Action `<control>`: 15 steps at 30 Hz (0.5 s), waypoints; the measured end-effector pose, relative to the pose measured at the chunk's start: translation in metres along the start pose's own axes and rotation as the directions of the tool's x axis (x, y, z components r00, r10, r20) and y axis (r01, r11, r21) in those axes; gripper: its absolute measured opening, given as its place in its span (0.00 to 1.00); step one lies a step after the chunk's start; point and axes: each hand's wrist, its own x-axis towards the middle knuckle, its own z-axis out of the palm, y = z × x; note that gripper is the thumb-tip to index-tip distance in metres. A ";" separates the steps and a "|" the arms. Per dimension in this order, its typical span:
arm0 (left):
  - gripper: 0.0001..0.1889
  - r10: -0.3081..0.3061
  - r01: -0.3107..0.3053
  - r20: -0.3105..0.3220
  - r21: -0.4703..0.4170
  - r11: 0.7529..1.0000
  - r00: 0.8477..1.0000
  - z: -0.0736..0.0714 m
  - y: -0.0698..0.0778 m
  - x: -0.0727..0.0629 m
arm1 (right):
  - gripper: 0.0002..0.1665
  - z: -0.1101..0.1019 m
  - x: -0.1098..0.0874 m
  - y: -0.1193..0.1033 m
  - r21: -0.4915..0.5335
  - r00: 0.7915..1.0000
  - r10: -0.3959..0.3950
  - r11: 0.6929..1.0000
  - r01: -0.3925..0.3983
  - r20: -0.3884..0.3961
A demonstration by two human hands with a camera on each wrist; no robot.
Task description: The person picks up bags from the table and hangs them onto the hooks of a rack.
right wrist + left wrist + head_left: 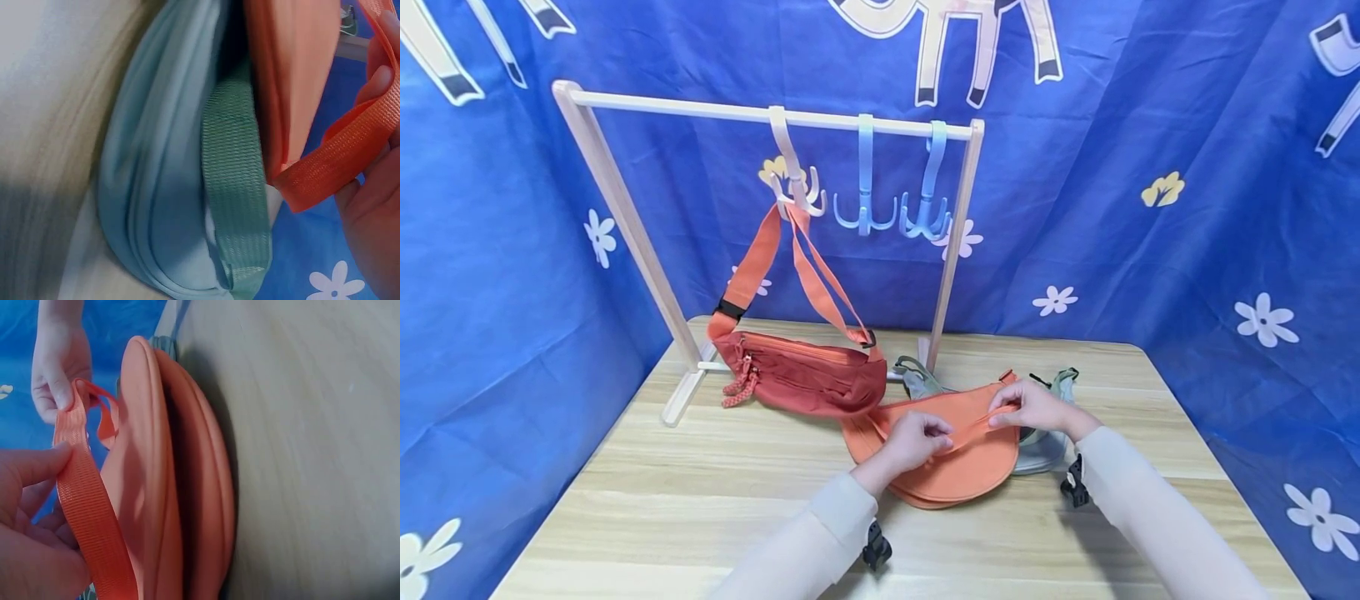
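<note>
An orange bag [958, 483] with a rounded bottom lies on the table in the head view. Its orange webbing strap [94, 506] stretches between both hands above the bag. My left hand [913, 442] pinches the strap between thumb and fingers. Further along, my right hand [1033, 407] grips the same strap, which loops through its fingers in the right wrist view. Under and behind the orange bag sits a grey-green bag [1041, 454], partly covered, with a green strap [237, 175].
A wooden rack [625, 217] stands at the back. From its white hook [797, 200] a dark red waist bag [808, 375] hangs by an orange strap, its body low near the table. Two blue hooks [865, 212] hang further right. Blue patterned cloth [1075, 208] surrounds the table.
</note>
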 end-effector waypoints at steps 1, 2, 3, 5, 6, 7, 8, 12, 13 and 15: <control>0.04 -0.001 0.001 0.002 -0.003 1.000 1.000 0.001 0.001 0.000 | 0.03 -0.001 0.000 0.004 0.005 1.000 -0.004 1.000 0.004 0.004; 0.03 0.002 -0.002 0.002 -0.004 1.000 1.000 0.001 0.002 0.000 | 0.03 -0.002 0.001 0.008 0.016 1.000 -0.003 1.000 0.003 0.007; 0.03 0.000 0.000 0.002 -0.003 1.000 1.000 0.002 0.003 0.000 | 0.03 -0.003 0.001 0.012 0.025 1.000 0.002 1.000 -0.002 0.009; 0.02 -0.001 0.001 0.002 -0.006 1.000 1.000 0.004 0.005 -0.001 | 0.04 -0.005 0.001 0.016 0.029 1.000 0.008 1.000 -0.008 0.007; 0.02 0.000 0.000 0.003 -0.008 1.000 1.000 0.005 0.007 -0.001 | 0.04 -0.006 0.001 0.017 0.034 1.000 0.008 0.999 -0.009 0.007; 0.02 0.001 -0.001 0.004 -0.007 1.000 1.000 0.006 0.008 -0.001 | 0.05 -0.008 0.001 0.017 0.043 1.000 0.013 0.999 -0.013 0.007; 0.02 0.010 -0.010 0.002 -0.004 1.000 1.000 0.006 0.009 -0.001 | 0.05 -0.009 0.001 0.016 0.046 1.000 0.016 0.999 -0.017 0.005; 0.03 0.032 -0.032 0.010 0.014 0.999 0.999 0.008 0.014 -0.002 | 0.05 -0.012 0.000 0.009 0.032 0.999 0.041 0.999 -0.041 -0.002; 0.03 0.041 -0.042 0.011 0.020 0.999 0.999 0.008 0.016 -0.002 | 0.04 -0.013 0.000 0.006 0.029 0.999 0.045 0.999 -0.045 -0.005; 0.03 0.052 -0.052 0.014 0.025 0.998 0.999 0.008 0.017 -0.002 | 0.04 -0.015 0.000 -0.004 0.024 0.999 0.041 0.999 -0.041 -0.012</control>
